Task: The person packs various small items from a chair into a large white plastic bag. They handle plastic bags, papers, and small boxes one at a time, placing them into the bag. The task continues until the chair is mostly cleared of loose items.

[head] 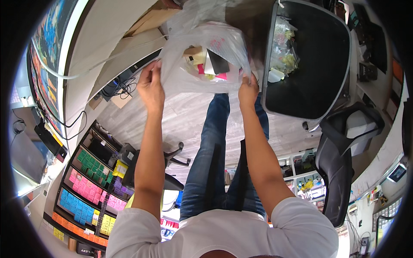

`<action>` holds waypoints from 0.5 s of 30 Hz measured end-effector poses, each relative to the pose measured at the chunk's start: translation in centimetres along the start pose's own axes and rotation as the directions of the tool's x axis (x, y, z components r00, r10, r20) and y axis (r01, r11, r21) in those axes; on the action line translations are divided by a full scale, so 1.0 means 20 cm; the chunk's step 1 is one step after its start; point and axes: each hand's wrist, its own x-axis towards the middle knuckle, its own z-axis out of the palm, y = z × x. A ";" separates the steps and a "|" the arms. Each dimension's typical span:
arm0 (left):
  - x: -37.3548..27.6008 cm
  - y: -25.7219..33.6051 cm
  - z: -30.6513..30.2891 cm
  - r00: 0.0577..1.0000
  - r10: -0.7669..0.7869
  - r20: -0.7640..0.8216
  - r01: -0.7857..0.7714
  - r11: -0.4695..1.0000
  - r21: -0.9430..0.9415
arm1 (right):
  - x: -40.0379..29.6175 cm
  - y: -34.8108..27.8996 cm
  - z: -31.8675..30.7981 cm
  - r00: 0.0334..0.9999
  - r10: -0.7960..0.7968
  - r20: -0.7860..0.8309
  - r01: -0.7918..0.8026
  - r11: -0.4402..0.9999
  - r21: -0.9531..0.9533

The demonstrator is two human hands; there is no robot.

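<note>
A translucent white plastic bag (180,75) hangs stretched between my two hands, its mouth facing up at me. My left hand (151,84) pinches the rim on one side, and my right hand (248,88) grips the opposite side. Inside the bag lie a dark flat piece (219,61), a white flat piece (209,66), some tan cardboard (195,54) and bits of bright pink material (222,76). Red print marks the bag's far wall. Lower layers of the contents are hidden.
Right of the bag, a black office chair seat (316,64) carries a heap of clear plastic and scraps (284,54). Black cables (119,88) lie beside the desk at left. Shelves of coloured boxes (82,190) stand lower left; another chair's base (177,156) rests on the wood-look floor (184,125).
</note>
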 end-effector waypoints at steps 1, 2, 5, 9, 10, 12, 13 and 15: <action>-0.01 0.03 0.04 0.999 0.005 0.034 -0.005 1.000 0.008 | -0.08 -0.08 -0.02 0.998 -0.064 -0.028 0.063 0.998 -0.013; -0.02 0.12 0.10 0.997 0.007 0.076 -0.013 0.997 0.070 | -0.14 -0.13 -0.05 0.990 -0.127 -0.062 0.125 0.992 -0.028; -0.01 0.26 0.25 0.994 -0.035 0.106 0.033 0.999 0.025 | -0.24 -0.22 -0.13 0.967 -0.237 -0.090 0.233 0.971 -0.053; 0.05 0.21 0.30 0.983 0.093 0.160 -0.085 0.995 -0.059 | -0.35 -0.25 -0.22 0.987 -0.158 -0.020 0.158 0.987 -0.013; 0.06 0.18 0.30 0.977 0.060 0.203 -0.029 0.988 -0.154 | -0.39 -0.30 -0.25 0.985 -0.171 0.004 0.170 0.983 -0.069; 0.06 0.16 0.27 0.976 0.026 0.216 -0.008 0.996 -0.087 | -0.43 -0.55 -0.38 0.965 -0.261 0.016 0.262 0.963 -0.069; 0.05 0.16 0.28 0.974 0.011 0.227 0.001 0.999 -0.053 | -0.40 -0.59 -0.47 0.932 -0.359 -0.043 0.354 0.931 -0.082; 0.02 0.23 0.29 0.963 -0.090 0.254 0.080 0.996 0.050 | -0.25 -0.68 -0.66 0.899 -0.433 -0.068 0.411 0.886 -0.215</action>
